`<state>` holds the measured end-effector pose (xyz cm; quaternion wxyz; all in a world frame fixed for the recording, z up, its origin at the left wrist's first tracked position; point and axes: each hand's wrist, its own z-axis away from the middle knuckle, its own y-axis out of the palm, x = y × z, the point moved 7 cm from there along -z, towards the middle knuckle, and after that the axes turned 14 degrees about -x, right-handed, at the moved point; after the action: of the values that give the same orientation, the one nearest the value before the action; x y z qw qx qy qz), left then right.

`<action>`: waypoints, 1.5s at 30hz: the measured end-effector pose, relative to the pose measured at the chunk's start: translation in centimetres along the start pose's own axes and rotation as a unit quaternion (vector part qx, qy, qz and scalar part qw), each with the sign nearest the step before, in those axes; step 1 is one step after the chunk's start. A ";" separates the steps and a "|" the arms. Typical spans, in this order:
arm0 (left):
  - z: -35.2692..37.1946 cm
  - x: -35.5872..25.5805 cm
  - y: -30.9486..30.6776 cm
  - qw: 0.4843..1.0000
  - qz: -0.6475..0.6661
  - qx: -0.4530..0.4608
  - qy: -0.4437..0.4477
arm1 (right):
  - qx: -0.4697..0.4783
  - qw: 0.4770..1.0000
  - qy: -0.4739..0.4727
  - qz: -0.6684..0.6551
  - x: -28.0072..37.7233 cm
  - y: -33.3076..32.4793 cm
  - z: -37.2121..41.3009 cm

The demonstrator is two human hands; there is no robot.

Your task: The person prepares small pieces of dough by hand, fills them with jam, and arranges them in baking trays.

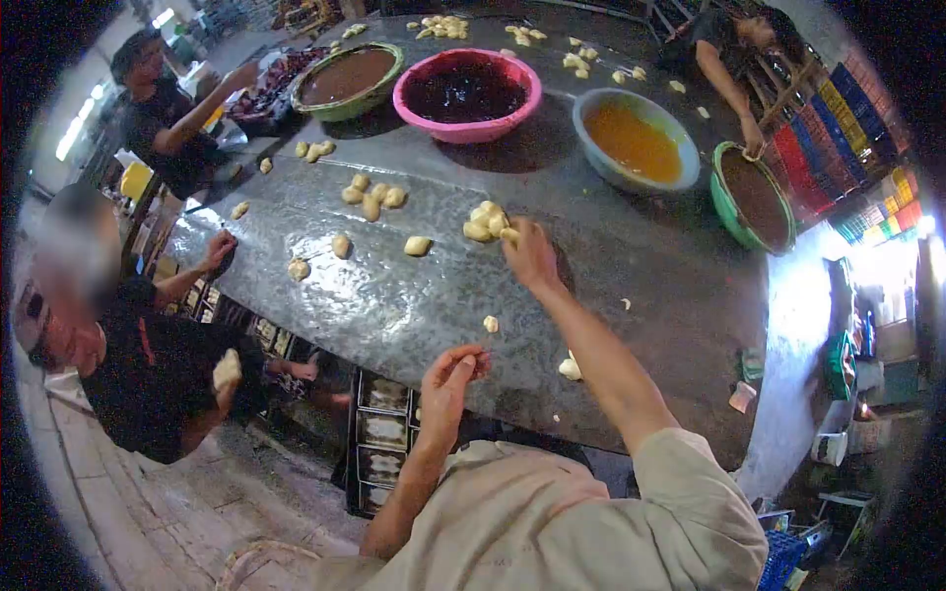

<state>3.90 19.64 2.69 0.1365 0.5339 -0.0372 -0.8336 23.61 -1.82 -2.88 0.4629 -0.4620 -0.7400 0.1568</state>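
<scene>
My right hand (532, 258) reaches out over the metal table and has its fingertips closed on a pale dough piece (509, 235). That piece lies against a small cluster of dough balls (483, 221). Nearer my body, my left hand (455, 378) is held above the table edge with its fingers curled in toward the thumb; whether anything is inside them is hidden. Just beyond it lies a small dough scrap (491, 323). Another dough lump (570, 367) sits under my right forearm. Left of the cluster are a single dough piece (418, 246) and a group of dough balls (371, 197).
Across the table stand a pink basin (537, 91) of dark filling, a grey basin (579, 123) of orange filling and two green basins (396, 71) (721, 197) of brown filling. Co-workers stand left and far right. Trays (382, 430) are stacked below the table's near edge.
</scene>
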 end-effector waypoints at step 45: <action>-5.3 -1.5 22.2 0.993 0.112 0.043 0.009 | 0.249 0.654 0.417 -0.580 -7.2 -18.6 -4.7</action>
<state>13.44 -0.87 6.36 0.2061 0.5389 -0.1318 -0.8061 18.58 -18.51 7.96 0.8175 0.1772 -0.5194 -0.1746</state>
